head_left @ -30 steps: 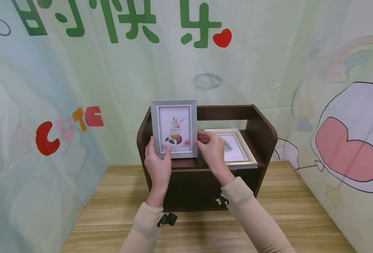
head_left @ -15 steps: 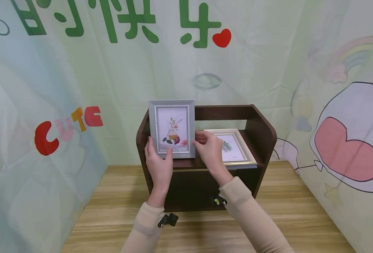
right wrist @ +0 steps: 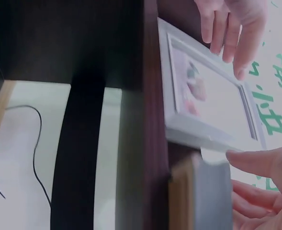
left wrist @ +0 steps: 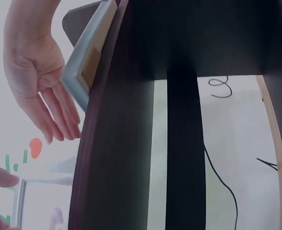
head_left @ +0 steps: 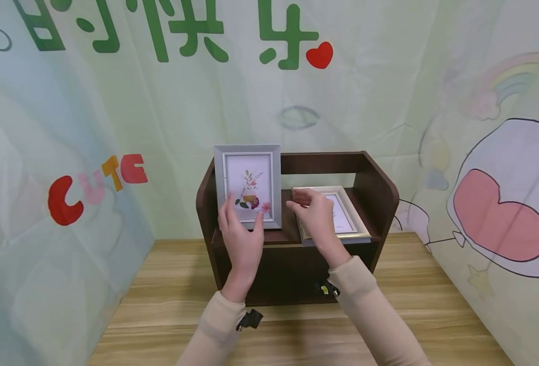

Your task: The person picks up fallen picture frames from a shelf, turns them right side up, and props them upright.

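A grey picture frame (head_left: 276, 188) with a flower print stands upright on the left of the dark brown shelf (head_left: 292, 264). My left hand (head_left: 242, 244) hovers before its lower part, fingers loosely extended; the right wrist view shows these fingers (right wrist: 219, 31) away from the standing frame (right wrist: 167, 79). A second frame, pale gold (head_left: 356, 218), lies flat at the shelf's right side. Over its left portion is my right hand (head_left: 317, 216), fingers loosely bent and holding nothing. Its palm and fingers (left wrist: 59, 112) also show in the left wrist view, beside the lying frame's edge (left wrist: 81, 62).
The shelf has raised side panels (head_left: 376, 195) and a back rail (head_left: 324, 162), with an open compartment below. It stands on a wood-grain table (head_left: 173, 310). Printed cloth walls (head_left: 374, 101) enclose the back and both sides.
Both hands have come off the grey frame's edges and moved right; the left now overlaps its lower front. Earlier the frame shifted slightly left in view, and it now stands unsupported by the hands.
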`<state>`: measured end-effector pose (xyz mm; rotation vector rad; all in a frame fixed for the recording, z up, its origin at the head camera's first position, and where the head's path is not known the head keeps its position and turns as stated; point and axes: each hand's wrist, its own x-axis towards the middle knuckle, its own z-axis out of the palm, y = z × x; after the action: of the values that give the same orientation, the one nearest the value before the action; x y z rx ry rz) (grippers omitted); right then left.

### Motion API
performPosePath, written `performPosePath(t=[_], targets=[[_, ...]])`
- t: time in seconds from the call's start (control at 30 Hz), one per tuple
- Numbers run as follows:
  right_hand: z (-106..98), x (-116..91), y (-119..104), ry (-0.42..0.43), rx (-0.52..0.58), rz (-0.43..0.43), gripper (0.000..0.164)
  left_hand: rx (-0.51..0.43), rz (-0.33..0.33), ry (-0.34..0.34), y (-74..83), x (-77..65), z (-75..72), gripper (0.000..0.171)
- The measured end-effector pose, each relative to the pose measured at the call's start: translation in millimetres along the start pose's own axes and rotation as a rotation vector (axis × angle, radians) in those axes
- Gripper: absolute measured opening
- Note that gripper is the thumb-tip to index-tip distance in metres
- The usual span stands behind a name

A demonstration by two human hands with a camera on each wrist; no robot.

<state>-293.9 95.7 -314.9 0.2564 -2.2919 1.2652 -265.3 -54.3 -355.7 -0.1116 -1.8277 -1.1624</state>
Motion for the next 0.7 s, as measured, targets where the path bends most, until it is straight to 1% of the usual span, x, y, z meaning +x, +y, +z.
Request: performPosePath(t=[0.13,0.2,0.3,0.37,0.47,0.6,0.7], targets=[[-18.0,3.7,7.4,-0.013,-0.052,0.043,0.037,-0.027,0.062,-0.031,9.4,-1.0,10.5,0.059],[-27.2,5.3,11.6,-0.013,-0.097,0.065,0.039,-0.05,0.08,-0.064,13.9,-1.2,15.2,0.053],[-39.8,6.9,17.0,-0.017,-0.158,0.097,0.041,-0.065,0.088,-0.131,20.2,-0.9,19.9,0.049],[-47.8,7.8,20.3,-0.031,-0.195,0.126,0.044,-0.063,0.076,-0.183,24.0,-0.1,22.7,0.046],[-58.7,9.9,25.3,-0.063,-0.231,0.173,0.048,-0.048,0.039,-0.262,29.3,1.4,26.8,0.043],[-71.3,13.2,31.1,-0.103,-0.285,0.218,0.052,-0.026,-0.034,-0.37,37.4,3.2,31.5,0.04],[-79.0,15.0,35.4,-0.134,-0.329,0.233,0.053,-0.011,-0.084,-0.451,44.3,4.5,34.0,0.04]])
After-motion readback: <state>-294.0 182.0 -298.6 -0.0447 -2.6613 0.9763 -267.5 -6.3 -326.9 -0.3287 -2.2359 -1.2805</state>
